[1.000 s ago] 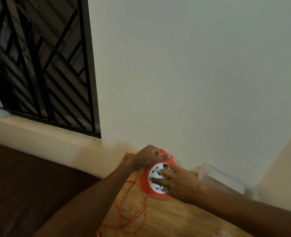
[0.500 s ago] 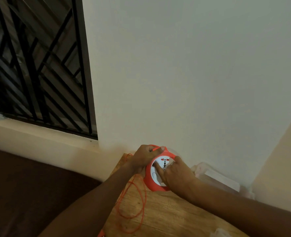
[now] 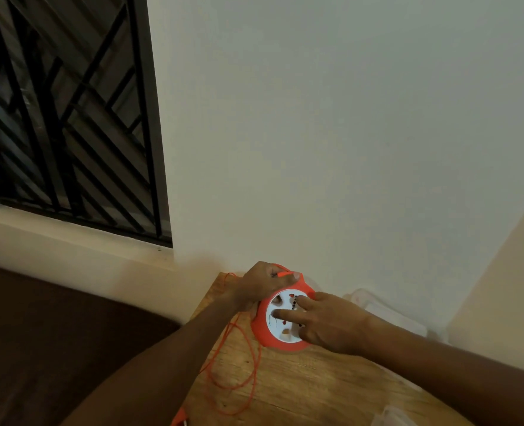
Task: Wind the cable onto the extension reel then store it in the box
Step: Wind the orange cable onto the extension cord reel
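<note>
An orange extension reel [image 3: 265, 333] with a white socket face lies on the wooden table [image 3: 316, 385] near the wall. My left hand [image 3: 262, 284] grips the reel's far rim, pinching the orange cable there. My right hand [image 3: 325, 324] rests on the white face with two fingers pressed into its recesses. Loose orange cable [image 3: 245, 364] loops over the table left of the reel and runs down to an orange plug [image 3: 179, 418] at the bottom edge. A clear plastic box [image 3: 389, 315] stands behind my right wrist, against the wall.
A barred window [image 3: 70, 118] with a pale sill fills the upper left. Dark brown floor or fabric lies left of the table. A clear plastic piece, perhaps a lid [image 3: 392, 415], shows at the bottom right edge.
The white face has turned under my right fingers, and my right hand shifted across it. The loose cable loops on the table have changed shape. My left hand stays on the rim.
</note>
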{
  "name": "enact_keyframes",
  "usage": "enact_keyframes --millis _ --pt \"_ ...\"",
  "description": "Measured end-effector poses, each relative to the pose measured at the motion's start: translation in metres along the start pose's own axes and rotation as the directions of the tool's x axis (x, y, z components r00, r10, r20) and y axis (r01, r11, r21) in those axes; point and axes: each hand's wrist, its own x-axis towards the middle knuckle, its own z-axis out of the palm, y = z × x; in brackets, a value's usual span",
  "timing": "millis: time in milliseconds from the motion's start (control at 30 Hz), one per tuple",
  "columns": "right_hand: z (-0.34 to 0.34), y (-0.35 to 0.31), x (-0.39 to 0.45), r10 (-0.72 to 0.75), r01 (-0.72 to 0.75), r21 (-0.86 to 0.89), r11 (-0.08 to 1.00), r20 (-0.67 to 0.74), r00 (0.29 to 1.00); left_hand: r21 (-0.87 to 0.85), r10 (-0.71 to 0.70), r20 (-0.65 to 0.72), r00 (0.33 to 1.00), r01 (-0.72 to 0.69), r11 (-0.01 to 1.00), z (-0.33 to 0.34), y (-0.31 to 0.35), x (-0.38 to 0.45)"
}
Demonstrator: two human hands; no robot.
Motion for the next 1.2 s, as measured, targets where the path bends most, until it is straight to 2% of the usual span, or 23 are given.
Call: enact_keyframes --millis 167,333,833,1033,1200 --pt "-0.002 -0.01 0.004 0.072 -0.075 0.048 0.996 0.056 0.996 0.04 0.004 0.021 1.0 -0.005 0.999 0.0 -0.003 0.0" --pt "-0.007 -0.015 0.005 0.062 -0.059 -0.056 0.997 0.057 0.996 0.039 0.016 0.004 1.0 -0.016 0.999 -0.001 -0.004 -0.001" --pt "-0.014 -0.02 0.023 0.135 -0.116 -0.097 0.988 0.223 0.965 -0.003 0.059 -0.009 0.998 -0.059 0.998 0.002 0.0 -0.002" --pt "-0.021 -0.026 0.027 0.286 -0.313 0.059 0.948 0.275 0.918 -0.003 0.054 -0.037 0.998 -0.054 0.999 0.001 -0.002 -0.002" --pt "-0.015 -0.027 0.028 0.387 -0.416 0.061 0.907 0.264 0.883 -0.066 0.038 -0.062 0.997 -0.042 0.997 0.001 0.0 0.0"
